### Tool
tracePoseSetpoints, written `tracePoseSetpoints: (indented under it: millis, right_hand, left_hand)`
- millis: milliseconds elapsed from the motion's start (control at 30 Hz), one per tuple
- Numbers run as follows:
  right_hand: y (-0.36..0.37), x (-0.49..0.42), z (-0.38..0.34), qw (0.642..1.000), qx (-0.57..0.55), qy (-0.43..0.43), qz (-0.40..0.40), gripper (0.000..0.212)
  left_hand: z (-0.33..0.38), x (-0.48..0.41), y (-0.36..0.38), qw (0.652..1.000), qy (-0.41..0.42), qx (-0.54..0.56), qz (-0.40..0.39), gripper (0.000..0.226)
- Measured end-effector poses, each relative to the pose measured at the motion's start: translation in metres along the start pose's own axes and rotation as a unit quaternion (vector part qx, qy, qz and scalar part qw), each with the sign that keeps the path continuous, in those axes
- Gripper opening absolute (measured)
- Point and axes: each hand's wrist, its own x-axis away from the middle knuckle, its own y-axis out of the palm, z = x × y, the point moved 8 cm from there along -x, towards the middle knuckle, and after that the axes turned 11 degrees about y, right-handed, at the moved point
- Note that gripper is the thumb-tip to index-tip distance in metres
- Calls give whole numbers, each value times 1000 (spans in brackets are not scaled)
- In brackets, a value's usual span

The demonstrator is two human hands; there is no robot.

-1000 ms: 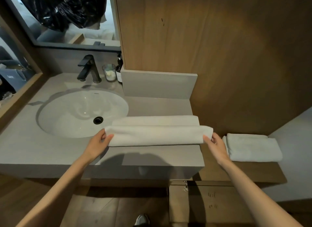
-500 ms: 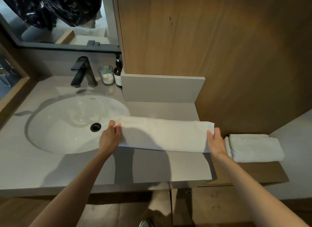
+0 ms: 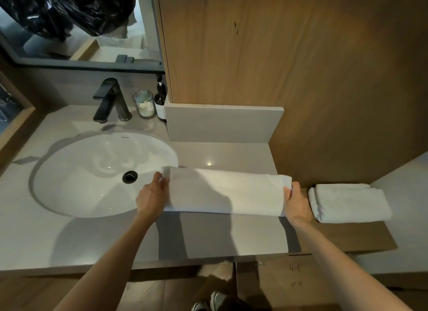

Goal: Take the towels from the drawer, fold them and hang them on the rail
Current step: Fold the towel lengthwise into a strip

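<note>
— White towel (image 3: 225,192), where is it?
— Folded long on the grey worktop (image 3: 222,236), right of the sink (image 3: 97,174). My left grip (image 3: 151,196) pinches its left end, my right grip (image 3: 296,200) its right end.
— Anything beyond?
— Second folded towel (image 3: 349,203) on the wooden ledge (image 3: 361,236) just right; black tap (image 3: 111,100) by the mirror

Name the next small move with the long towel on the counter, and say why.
Probably bring one short end over to the other, halving its length. The left hand and right hand each grip an end of the long towel, which lies flat on the counter and is much longer than the folded towel beside it.
</note>
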Motion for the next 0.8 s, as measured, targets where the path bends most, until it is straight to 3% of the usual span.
tracePoseSetpoints:
  millis: [400,633,700,800]
  right_hand:
    - [-2,-7,1,999,31,-27,11,37]
    - [-4,-7,1,1000,25,-17,9,33]
    - [-15,1,-8,997,10,-33,66,37]
    - [-16,25,-44,968,42,-178,173,46]
  left_hand:
    - [1,-1,6,999,-39,-15,-3,28]
    - [12,0,-1,991,-31,-132,-8,26]
    - [22,-2,-7,985,2,-166,40,41]
    - [75,0,-5,967,166,-143,129,49]
